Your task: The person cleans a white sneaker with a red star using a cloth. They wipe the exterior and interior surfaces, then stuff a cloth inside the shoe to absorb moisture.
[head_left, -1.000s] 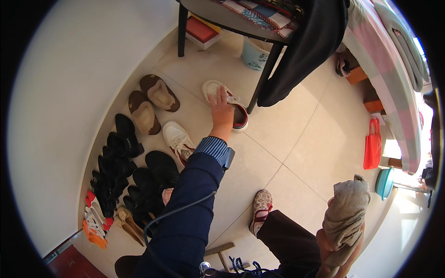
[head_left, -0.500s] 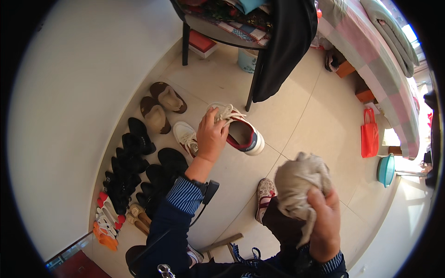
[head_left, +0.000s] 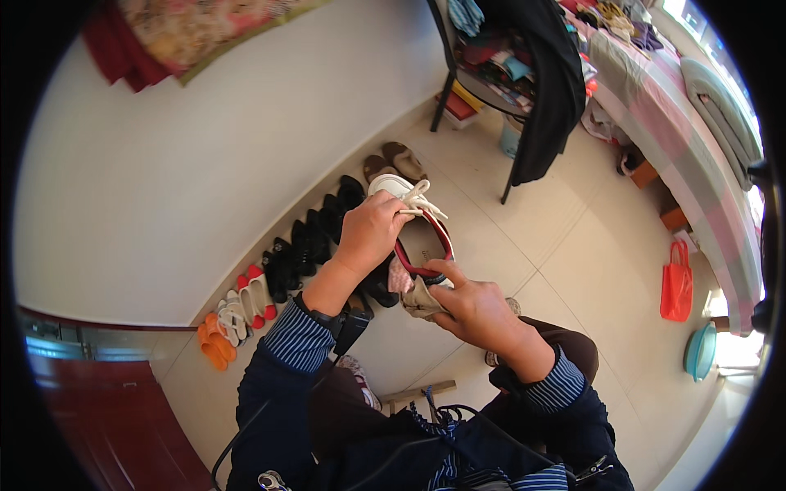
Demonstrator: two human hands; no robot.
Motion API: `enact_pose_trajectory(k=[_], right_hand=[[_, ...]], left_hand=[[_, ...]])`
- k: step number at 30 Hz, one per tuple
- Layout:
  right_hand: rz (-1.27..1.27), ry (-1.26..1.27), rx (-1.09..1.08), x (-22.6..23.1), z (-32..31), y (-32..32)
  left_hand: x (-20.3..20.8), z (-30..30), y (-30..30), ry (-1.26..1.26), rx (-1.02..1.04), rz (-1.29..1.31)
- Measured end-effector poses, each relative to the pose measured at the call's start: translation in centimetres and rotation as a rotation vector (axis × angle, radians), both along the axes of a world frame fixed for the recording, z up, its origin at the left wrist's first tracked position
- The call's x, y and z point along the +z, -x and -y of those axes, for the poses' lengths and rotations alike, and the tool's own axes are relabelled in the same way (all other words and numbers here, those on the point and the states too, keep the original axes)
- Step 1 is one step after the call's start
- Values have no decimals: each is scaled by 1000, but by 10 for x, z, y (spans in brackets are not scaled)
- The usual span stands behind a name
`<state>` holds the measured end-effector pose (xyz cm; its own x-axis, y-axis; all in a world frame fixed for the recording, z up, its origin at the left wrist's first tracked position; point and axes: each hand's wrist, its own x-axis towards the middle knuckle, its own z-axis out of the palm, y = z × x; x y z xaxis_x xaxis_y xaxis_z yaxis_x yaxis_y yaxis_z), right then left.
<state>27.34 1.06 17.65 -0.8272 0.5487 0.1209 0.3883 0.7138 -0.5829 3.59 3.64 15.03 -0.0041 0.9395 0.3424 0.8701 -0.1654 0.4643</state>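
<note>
A white lace-up sneaker (head_left: 424,239) with a dark red lining is held up off the floor, its toe pointing away from me and its opening upward. My left hand (head_left: 370,235) grips its left side by the laces and tongue. A crumpled beige cloth (head_left: 420,301) is bunched in my right hand (head_left: 477,313), which presses it against the sneaker's heel. The right thumb or a finger lies over the heel's rim. Something pinkish shows beside the cloth, partly hidden.
Along the wall runs a row of footwear: brown slippers (head_left: 404,161), black shoes (head_left: 309,241), red-and-white flats (head_left: 260,295) and orange sandals (head_left: 216,342). A chair draped with a black garment (head_left: 550,106) stands ahead. Rightward are a bed (head_left: 655,102), a red bag (head_left: 676,282) and a teal basin (head_left: 701,352).
My right hand has brought the cloth left and forward, from apart from the sneaker to its heel. The left hand keeps its hold. The view has shifted, showing more wall.
</note>
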Motion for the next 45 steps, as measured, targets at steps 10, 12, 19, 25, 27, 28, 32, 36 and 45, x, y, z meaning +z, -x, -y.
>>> enact_pose_trajectory(k=[10, 12, 19, 25, 27, 28, 32, 36, 45], right_hand=[[-75, -133, 142, 75, 89, 33], [-54, -189, 160, 86, 105, 35], [-117, -268, 230, 100, 160, 45], [-53, -45, 229, 106, 169, 39], [-350, 109, 211, 111, 163, 36], [-430, 146, 187, 115, 160, 33], [-532, 306, -143, 135, 149, 36], [-190, -177, -224, 149, 140, 51], [192, -439, -213, 80, 120, 99]], left_hand=[[107, 114, 51, 101, 156, -48], [117, 134, 57, 98, 183, -3], [131, 185, 65, 159, 273, 131], [135, 212, 49, -281, 115, 37], [138, 216, 44, -347, 116, -29], [140, 218, 41, -368, 121, -45], [137, 222, 31, -366, 136, -52], [123, 223, 18, -327, 105, -18], [110, 204, -4, -302, 155, -83]])
